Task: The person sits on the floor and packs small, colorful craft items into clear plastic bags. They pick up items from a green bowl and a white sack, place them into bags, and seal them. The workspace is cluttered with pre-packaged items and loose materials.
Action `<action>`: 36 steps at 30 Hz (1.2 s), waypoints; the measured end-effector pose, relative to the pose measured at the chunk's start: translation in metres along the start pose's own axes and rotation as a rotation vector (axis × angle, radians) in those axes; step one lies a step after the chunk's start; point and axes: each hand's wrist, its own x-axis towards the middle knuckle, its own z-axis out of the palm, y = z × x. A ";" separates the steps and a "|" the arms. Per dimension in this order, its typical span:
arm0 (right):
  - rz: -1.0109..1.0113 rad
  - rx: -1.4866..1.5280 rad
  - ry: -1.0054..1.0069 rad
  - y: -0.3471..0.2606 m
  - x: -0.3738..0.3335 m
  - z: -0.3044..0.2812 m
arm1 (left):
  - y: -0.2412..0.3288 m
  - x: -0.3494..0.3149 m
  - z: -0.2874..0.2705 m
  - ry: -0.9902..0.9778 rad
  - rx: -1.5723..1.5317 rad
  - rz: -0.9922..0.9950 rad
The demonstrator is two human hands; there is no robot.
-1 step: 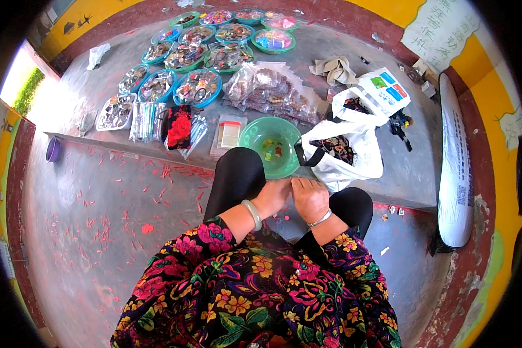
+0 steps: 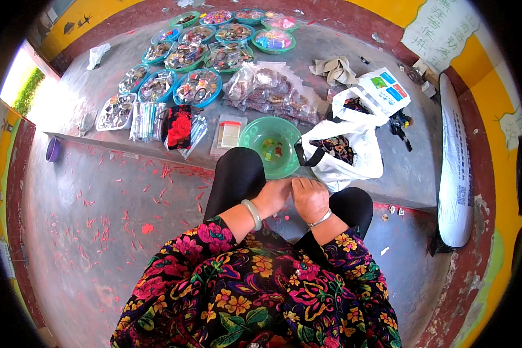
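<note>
My left hand (image 2: 274, 197) and my right hand (image 2: 310, 200) meet between my knees, just in front of the green plastic basin (image 2: 250, 139). Both are closed, with the fingers curled and pressed together at the fingertips; whatever they may hold is hidden. A pale bangle (image 2: 253, 215) circles my left wrist, and a silver bangle (image 2: 321, 218) my right. Small yellow, red and green pieces (image 2: 271, 148) lie at the bottom of the basin. Right of it, a white bag (image 2: 362, 165) gapes over dark, colourful beaded or corded items (image 2: 337, 147).
Several bowls of packaged trinkets (image 2: 197, 87) cover the raised concrete ledge (image 2: 388, 180). Nearer are a pile of clear bags (image 2: 272, 90), a red-and-black cloth pouch (image 2: 180, 127) and a stack of cards (image 2: 229, 134). A long white wrapped roll (image 2: 453, 168) leans at the right wall.
</note>
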 end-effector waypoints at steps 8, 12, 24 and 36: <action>0.042 0.061 0.050 0.003 -0.001 0.004 | -0.013 0.002 0.006 -0.009 0.017 0.031; 0.037 0.065 0.055 0.002 -0.001 0.004 | -0.002 0.003 0.002 0.009 0.027 0.034; 0.171 0.246 0.127 0.002 0.004 -0.002 | -0.008 0.002 0.004 -0.015 0.057 -0.004; 0.858 1.141 0.168 0.034 0.005 -0.002 | -0.008 0.006 -0.004 0.089 -0.892 -0.402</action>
